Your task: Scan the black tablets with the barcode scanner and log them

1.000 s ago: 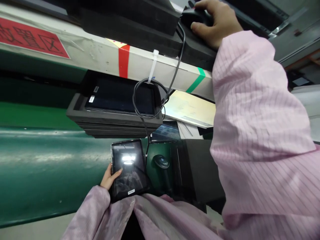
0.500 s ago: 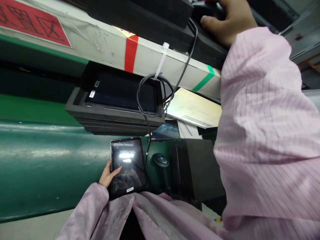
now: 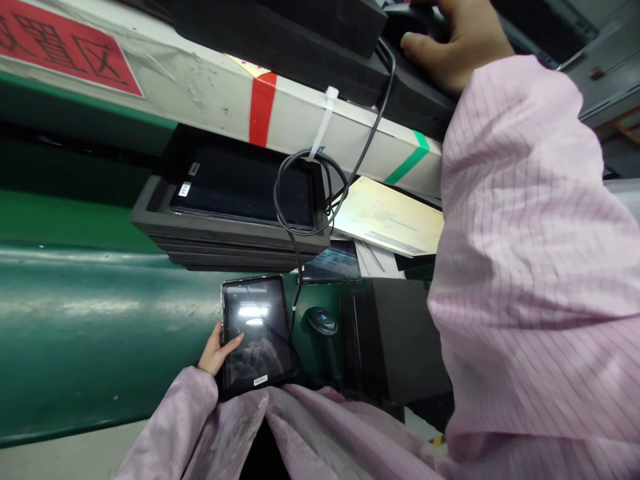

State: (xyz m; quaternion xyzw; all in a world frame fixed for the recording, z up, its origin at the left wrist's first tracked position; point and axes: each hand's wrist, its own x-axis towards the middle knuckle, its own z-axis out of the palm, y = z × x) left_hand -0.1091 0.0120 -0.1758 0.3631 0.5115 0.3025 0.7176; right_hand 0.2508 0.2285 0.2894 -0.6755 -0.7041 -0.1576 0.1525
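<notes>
My left hand (image 3: 219, 350) grips a black tablet (image 3: 260, 327) by its left edge, with the thumb over the glass. The tablet lies tilted close to my lap. Bright lamp reflections cross its dark screen, and a small white label sits near its bottom edge. At the top, on the shelf, my right hand (image 3: 463, 50) is closed over a dark rounded computer mouse (image 3: 417, 20). Most of the mouse is hidden by the fingers and the frame edge. A black cable (image 3: 280, 200) loops down from the shelf to the tablet's right side.
Behind the tablet is a stack of black foam trays (image 3: 240, 240) holding another dark tablet (image 3: 250, 180). A barcode scanner (image 3: 323, 323) stands to the right. Further back are a lit monitor (image 3: 390, 213) and a white shelf beam (image 3: 200, 93) on the green bench (image 3: 100, 340).
A thin greenish line now shows on the lit monitor. Both hands and the tablet keep practically the same positions.
</notes>
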